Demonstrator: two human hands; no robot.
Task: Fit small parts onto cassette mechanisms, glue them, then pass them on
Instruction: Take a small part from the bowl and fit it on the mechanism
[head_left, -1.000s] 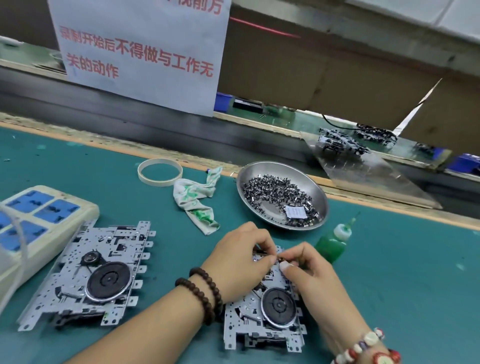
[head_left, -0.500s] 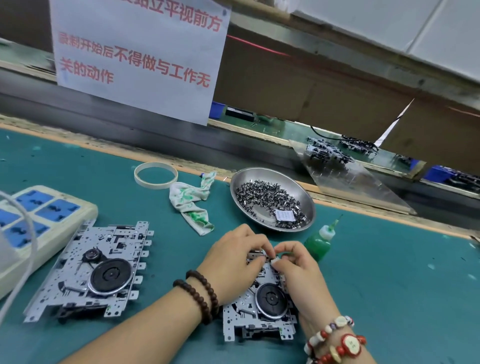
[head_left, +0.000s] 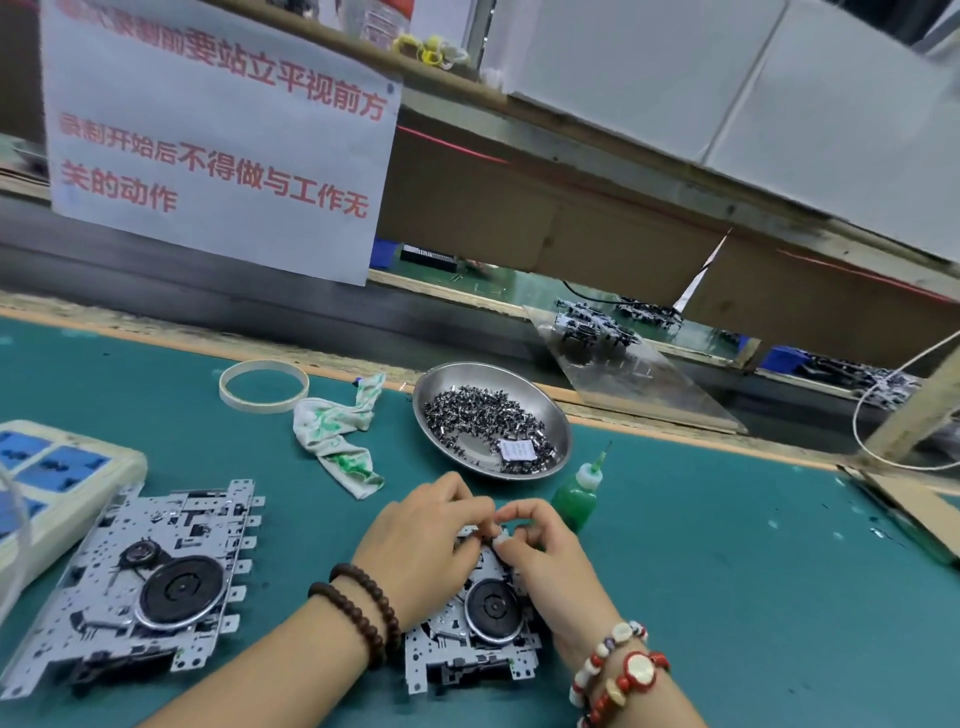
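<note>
Both hands unmoved since earlier, working at one cassette mechanism (head_left: 475, 631), near centre.
Left hand (head_left: 415, 558) and right hand (head_left: 553, 558): fingers curled, pinching something small at its far edge. Second mechanism (head_left: 140, 582) left; parts dish (head_left: 558, 421) and green glue bottle (head_left: 574, 499) beyond.

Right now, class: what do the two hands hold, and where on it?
Both hands pinch at the far edge of the near cassette mechanism; any small part is hidden.

Far edge of cassette mechanism (head_left: 470, 631) hidden beneath both hands.
</note>
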